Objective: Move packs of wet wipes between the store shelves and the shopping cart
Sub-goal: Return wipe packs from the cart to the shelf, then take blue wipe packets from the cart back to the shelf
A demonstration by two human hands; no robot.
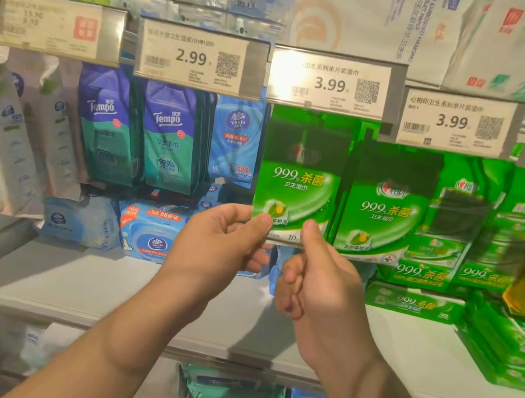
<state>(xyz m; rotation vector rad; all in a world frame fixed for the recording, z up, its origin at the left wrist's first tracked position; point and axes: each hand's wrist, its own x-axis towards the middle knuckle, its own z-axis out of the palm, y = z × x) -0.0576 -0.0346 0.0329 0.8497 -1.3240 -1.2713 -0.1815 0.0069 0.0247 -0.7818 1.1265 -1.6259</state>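
Shelf: a pale shelf board (100,289) ran across the view, mostly bare at the front, with stock pushed toward the back and more packs dimly visible on the level below.
Upper stock: big white bales of tissue (371,19) sat on the level above the price strip.
Green stock: stacks of flat green packs (505,357) lay on the board at the right, beneath rows of hanging green packs (388,206).
Blue stock: two dark blue Tempo packs (167,134) hung left of centre, and a light blue Vinda pack (151,232) lay on the board below them.
Price tags: a row of tags lined the upper rail; the 3.99 tag (330,83) hung directly above the held pack.
Wet wipes pack: a green pack (296,183) hung upright at the front of its row, its lower edge pinched from both sides.
Left hand: the left hand (222,244) was loosely curled, thumb and forefinger closed on the pack's lower left corner.
Right hand: the right hand (319,285) was curled, thumb pressed on the pack's bottom edge, other fingers folded in.
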